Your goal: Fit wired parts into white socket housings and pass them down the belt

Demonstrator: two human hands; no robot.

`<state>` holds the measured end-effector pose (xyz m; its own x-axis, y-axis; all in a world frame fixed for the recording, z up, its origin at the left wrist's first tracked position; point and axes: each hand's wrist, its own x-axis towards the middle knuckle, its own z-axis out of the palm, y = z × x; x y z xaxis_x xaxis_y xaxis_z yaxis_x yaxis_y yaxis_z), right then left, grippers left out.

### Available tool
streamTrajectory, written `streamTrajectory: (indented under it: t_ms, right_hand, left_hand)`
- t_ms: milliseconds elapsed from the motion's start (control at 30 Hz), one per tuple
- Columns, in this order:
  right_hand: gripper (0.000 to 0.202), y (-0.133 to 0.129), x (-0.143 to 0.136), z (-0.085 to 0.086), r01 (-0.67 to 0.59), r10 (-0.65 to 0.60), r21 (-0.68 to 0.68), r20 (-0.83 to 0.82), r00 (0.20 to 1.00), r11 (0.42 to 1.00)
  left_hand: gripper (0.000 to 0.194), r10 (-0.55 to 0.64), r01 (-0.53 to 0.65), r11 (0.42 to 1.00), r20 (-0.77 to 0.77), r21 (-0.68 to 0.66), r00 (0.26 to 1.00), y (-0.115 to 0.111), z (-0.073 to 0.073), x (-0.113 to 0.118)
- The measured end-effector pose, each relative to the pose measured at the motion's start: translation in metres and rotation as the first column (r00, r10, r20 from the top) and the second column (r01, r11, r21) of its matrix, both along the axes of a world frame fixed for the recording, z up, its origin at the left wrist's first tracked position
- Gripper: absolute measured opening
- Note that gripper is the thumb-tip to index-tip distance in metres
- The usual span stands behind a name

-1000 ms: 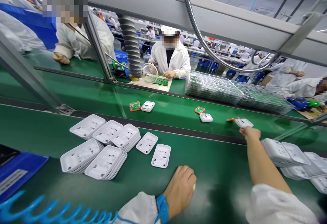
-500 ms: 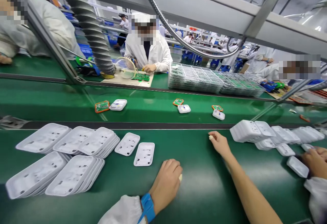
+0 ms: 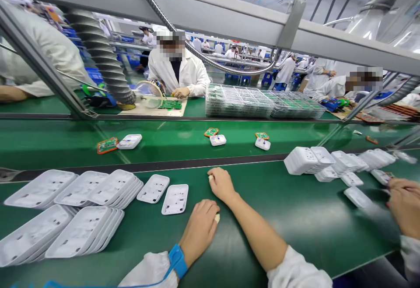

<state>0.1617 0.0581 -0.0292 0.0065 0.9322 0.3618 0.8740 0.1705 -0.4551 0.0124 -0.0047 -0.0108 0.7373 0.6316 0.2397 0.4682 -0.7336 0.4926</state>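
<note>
My left hand [image 3: 201, 226] rests on the green table with its fingers loosely together and lying low. A pale finger cover is on its thumb, and a blue strap circles the wrist. Beyond it, my right hand [image 3: 222, 184] lies near the table's back edge, fingers slightly bent and also with a pale finger cover. Neither hand shows anything in it. Left of my left hand is a single white plastic shell [image 3: 175, 199] with small slots. A second white shell [image 3: 153, 188] lies beside that one. Further left are overlapping stacks of white shells [image 3: 85, 231].
On the belt [image 3: 170, 141] behind the table, orange-edged green boards [image 3: 107, 145] lie beside small white housings [image 3: 130, 142]. More shell stacks [image 3: 300, 161] stand at right, near a co-worker's hands [image 3: 405, 205]. Clear trays [image 3: 238, 100] and a metal frame [image 3: 223, 10] are beyond.
My right hand has moved left, close to my left hand. The view has turned slightly right. The boards and housings on the belt have shifted left. The co-worker's hands have moved.
</note>
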Motion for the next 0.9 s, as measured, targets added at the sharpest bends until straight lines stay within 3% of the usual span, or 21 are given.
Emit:
streamTrajectory:
  t_ms: [200,900]
  right_hand:
    - [0.019,0.015,-0.026,0.001,-0.008,0.009,0.026,-0.043,0.999,1.000]
    - [0.021,0.005,-0.020,-0.001,-0.102,0.101,-0.002,-0.105,0.989,0.995]
  left_hand:
    - [0.020,0.007,-0.007,1.000,-0.005,0.000,1.000,-0.002,0.005,0.000]
    - [0.016,0.063,-0.064,0.998,0.013,0.018,0.998,-0.004,0.009,-0.007]
